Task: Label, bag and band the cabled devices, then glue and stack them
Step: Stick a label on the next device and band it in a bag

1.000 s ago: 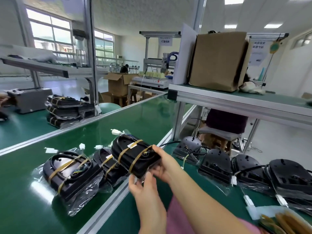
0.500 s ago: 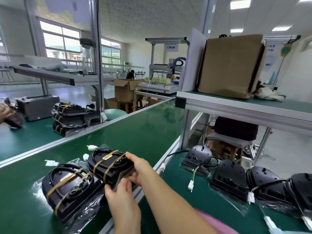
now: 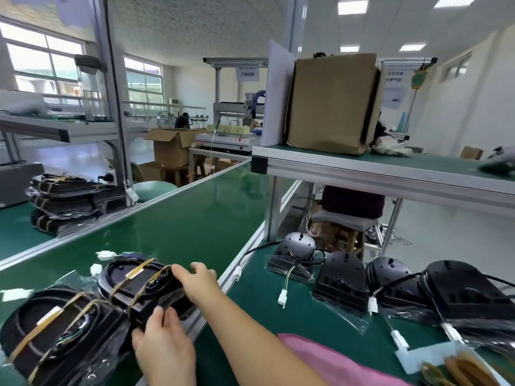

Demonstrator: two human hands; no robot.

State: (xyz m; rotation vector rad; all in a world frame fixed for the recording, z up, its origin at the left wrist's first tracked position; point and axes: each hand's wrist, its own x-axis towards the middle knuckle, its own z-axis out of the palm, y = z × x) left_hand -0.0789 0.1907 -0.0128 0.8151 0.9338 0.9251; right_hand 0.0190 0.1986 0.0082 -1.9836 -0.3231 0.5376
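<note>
- Banded device (image 3: 145,291), a black oval housing in a clear bag with its cable coiled on top and two tan bands across it, was held low at 7 o'clock over the green conveyor belt (image 3: 181,218), beside the belt's near rail; whether it rested on the belt could not be told.
- Its near edge was gripped by the left hand (image 3: 164,349), fingers curled round it. Its 3 o'clock end was clasped by the right hand (image 3: 200,282), thumb on top and fingers bent over the far side.
- A second device (image 3: 61,332), bagged and banded alike, was seen lying against it at 8 o'clock.
- Four unbanded devices (image 3: 341,277) with loose cables and white connectors (image 3: 282,296) were lined up on the side bench at 4 o'clock, apart from the hands.
- A pack of tan bands (image 3: 459,369) was placed at 5 o'clock.
- A stack of banded devices (image 3: 64,201) was set at 9 o'clock, and a cardboard box (image 3: 331,101) on the shelf at 1 o'clock.
</note>
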